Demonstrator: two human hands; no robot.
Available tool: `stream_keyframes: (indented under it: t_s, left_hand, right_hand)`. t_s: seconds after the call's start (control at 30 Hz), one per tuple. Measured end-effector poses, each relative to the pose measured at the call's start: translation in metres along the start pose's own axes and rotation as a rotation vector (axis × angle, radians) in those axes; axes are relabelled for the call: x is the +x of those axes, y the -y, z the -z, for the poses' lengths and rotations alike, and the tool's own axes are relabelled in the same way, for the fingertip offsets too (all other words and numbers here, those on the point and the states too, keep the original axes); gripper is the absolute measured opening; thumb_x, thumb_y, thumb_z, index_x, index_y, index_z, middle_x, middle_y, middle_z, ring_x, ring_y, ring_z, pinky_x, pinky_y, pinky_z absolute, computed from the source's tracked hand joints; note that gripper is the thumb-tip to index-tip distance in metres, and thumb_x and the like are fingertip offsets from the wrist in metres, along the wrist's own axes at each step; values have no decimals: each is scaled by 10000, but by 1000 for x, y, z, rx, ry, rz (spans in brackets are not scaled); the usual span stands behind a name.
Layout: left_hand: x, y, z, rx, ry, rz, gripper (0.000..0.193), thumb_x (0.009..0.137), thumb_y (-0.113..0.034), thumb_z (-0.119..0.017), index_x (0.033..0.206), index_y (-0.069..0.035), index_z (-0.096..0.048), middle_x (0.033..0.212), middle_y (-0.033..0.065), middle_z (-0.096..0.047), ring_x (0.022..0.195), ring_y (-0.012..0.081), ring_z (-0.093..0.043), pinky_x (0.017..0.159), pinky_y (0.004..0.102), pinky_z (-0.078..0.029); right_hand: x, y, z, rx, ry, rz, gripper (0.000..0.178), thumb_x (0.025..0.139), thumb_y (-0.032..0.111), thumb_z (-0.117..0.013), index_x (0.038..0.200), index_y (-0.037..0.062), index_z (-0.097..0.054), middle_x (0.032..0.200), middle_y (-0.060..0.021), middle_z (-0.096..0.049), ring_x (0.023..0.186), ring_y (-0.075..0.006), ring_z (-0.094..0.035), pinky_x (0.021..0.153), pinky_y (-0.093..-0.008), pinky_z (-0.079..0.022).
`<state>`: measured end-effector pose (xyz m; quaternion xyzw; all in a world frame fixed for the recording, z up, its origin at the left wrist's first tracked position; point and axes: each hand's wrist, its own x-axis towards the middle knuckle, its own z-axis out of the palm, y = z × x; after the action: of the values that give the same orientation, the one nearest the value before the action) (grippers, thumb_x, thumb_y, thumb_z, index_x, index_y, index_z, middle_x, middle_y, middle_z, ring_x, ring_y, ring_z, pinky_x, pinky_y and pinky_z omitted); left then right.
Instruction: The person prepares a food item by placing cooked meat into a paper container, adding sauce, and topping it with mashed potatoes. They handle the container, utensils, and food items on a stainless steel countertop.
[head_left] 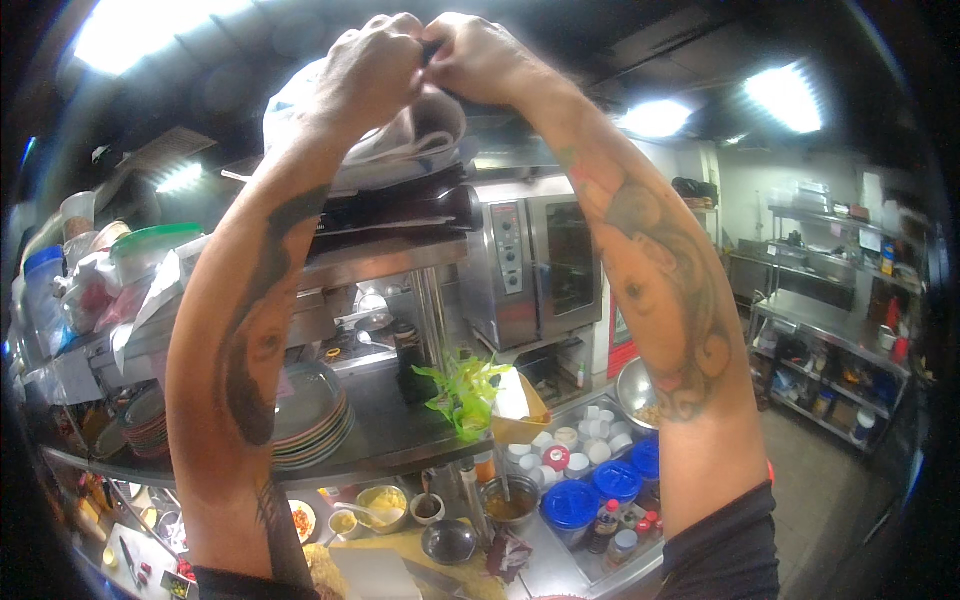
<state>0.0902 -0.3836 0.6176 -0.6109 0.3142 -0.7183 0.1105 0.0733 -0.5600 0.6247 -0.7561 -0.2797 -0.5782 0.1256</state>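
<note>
two raised hands, left hand [375, 65] and right hand [478, 58], have fingers curled tight, seemingly round a mostly hidden black object [432, 50] between them, near folded white cloth [432, 122], where a loosened grip could drop it.

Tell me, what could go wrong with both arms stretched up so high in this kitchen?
The left hand and right hand are raised close together; the folded cloth shows just below them and might tumble if bumped.
If it fell, it could land on the uncovered leafy greens.
The stacked plates sit near the front edge of the counter; an arm coming down carelessly might jostle them.
</note>
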Motion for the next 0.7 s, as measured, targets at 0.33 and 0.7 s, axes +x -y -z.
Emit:
stream_keyframes:
  t_s: [0.33,0.7]
  left_hand:
    - [7,5,2,-27,31,-82,104,877,-141,-730,918,-54,-769,1320,43,-670,1184,264,-638,1007,426,-522]
    - [4,-27,16,-134,201,164,285,806,-252,-792,991,-36,-779,1280,181,-659,1209,332,-627,1024,432,-515]
  right_hand:
    - [5,9,-3,-183,112,-34,548,893,231,-764,1387,66,-594,1240,-201,-716,1173,-321,-692,1012,-398,-563]
    - [-9,13,10,-230,47,-16,548,864,183,-788,1341,7,-583,1136,-221,-741,1113,-349,-716,962,-421,-584]
